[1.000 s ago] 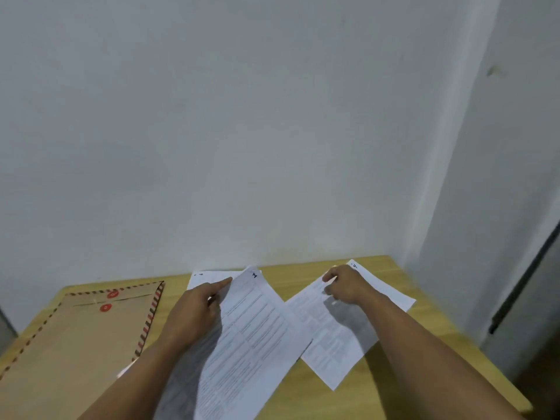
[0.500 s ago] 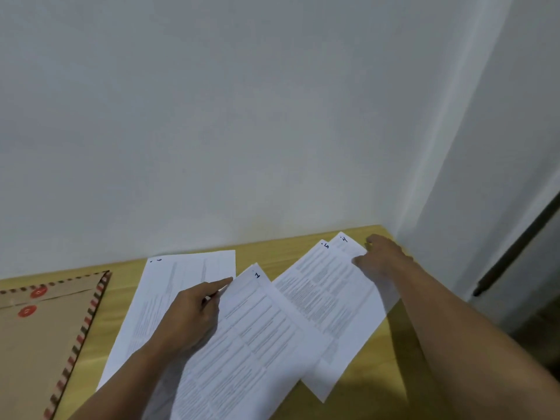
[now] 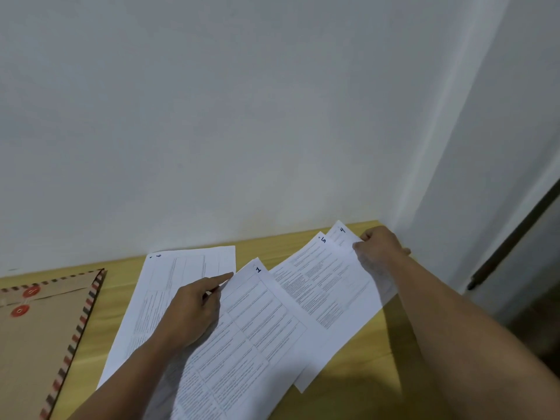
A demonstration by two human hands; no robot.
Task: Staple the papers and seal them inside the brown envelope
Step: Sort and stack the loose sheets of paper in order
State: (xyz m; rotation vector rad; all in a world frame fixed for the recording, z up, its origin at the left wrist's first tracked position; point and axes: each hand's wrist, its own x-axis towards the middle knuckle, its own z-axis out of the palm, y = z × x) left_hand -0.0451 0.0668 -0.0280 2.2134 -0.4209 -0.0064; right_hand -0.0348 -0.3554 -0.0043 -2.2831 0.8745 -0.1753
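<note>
Several printed white sheets lie fanned out on a wooden table [image 3: 372,374]. My left hand [image 3: 191,310] holds the top left edge of the sheet numbered 1 [image 3: 257,325], index finger stretched along it. My right hand [image 3: 377,247] pinches the top right corner of the sheet numbered 4 [image 3: 342,234], which lies under the sheet numbered 5 [image 3: 330,286]. Another sheet [image 3: 169,277] lies flat to the left, partly under my left hand. The brown envelope [image 3: 39,334], with a striped border and two red button closures, lies at the far left. No stapler is in view.
A plain white wall [image 3: 242,116] rises directly behind the table. The table's right end sits by a wall corner, with a dark doorway edge [image 3: 515,234] beyond it.
My right hand moved from the middle of the right-hand sheets up to their far top corner and pinched it. The view swung right, so the envelope shifted towards the left edge.
</note>
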